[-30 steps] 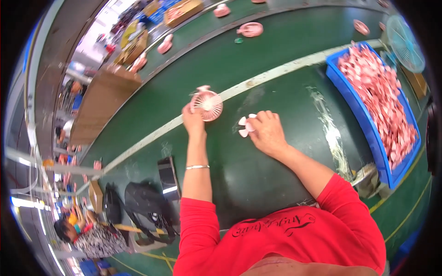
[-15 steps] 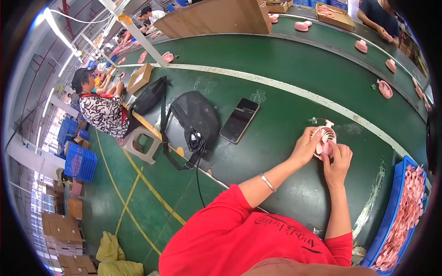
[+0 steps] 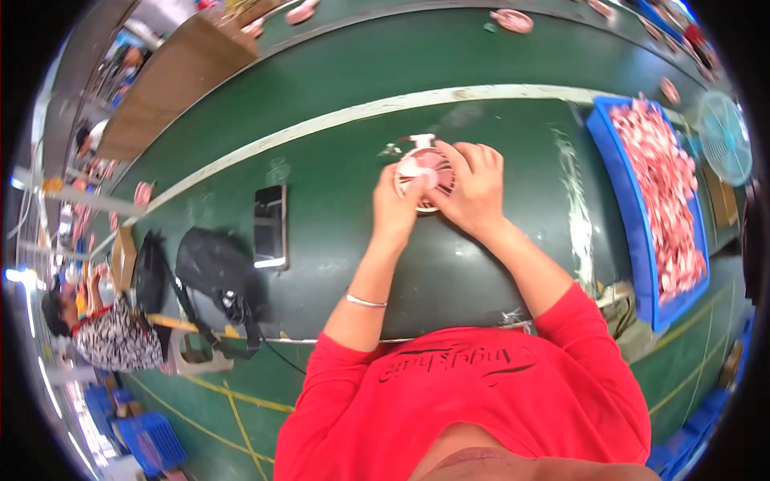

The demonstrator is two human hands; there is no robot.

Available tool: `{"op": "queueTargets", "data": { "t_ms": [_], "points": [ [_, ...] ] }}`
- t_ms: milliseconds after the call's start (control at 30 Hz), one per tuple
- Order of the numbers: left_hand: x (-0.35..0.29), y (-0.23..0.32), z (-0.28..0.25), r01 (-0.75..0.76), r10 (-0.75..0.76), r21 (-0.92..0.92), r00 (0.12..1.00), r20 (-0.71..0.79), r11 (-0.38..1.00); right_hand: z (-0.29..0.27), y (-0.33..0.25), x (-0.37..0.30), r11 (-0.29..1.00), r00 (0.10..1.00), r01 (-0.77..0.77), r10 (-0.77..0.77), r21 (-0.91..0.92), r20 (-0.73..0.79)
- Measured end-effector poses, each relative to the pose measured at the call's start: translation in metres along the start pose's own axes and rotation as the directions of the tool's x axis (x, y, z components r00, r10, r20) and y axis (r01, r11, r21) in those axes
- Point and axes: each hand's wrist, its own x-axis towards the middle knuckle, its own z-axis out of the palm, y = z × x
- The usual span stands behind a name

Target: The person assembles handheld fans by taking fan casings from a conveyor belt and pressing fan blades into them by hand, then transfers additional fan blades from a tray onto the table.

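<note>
A small pink fan point(image 3: 426, 167), with a round slatted housing and blades in its middle, is held over the green work surface point(image 3: 353, 264). My left hand point(image 3: 395, 207) grips its left side, with the thumb on the blades. Around the right rim my right hand point(image 3: 480, 189) is closed, its thumb at the lower part of the blades. A white stem end with thin wires point(image 3: 422, 140) sticks out at the fan's far side. Motion slightly blurs the fingers, and they hide part of the rim.
At the right stands a blue bin point(image 3: 634, 200) heaped with pink fan blades point(image 3: 659, 192). To the left lie a phone point(image 3: 270, 228) and a black bag point(image 3: 212, 260). Beyond the white strip, pink fans point(image 3: 513, 21) sit on the line. A co-worker point(image 3: 112, 337) sits far left.
The view has swung right, bringing more of the blue bin into sight. Both hands stay on the fan; my right hand has shifted from the blades at its front to around the right rim.
</note>
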Motion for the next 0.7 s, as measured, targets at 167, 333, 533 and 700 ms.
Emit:
{"op": "queueTargets", "data": {
  "t_ms": [167,333,533,700],
  "points": [
    [-0.003,0.003,0.003,-0.007,0.007,-0.002,0.996,0.086,1.0,-0.001,0.011,-0.008,0.776,0.837,-0.523,0.391,0.352,0.382],
    [-0.006,0.004,0.001,-0.034,0.025,0.082,0.994,0.107,0.996,-0.008,0.015,-0.004,0.654,0.713,-0.662,0.4,0.365,0.576],
    [-0.007,0.009,-0.001,-0.114,0.1,0.24,0.993,0.069,0.964,-0.008,0.011,-0.002,0.707,0.752,-0.603,0.35,0.369,0.559],
    [-0.007,0.01,-0.001,-0.105,0.087,0.195,0.991,0.099,0.975,-0.003,0.006,-0.01,0.787,0.827,-0.505,0.324,0.355,0.459]
  ]
}}
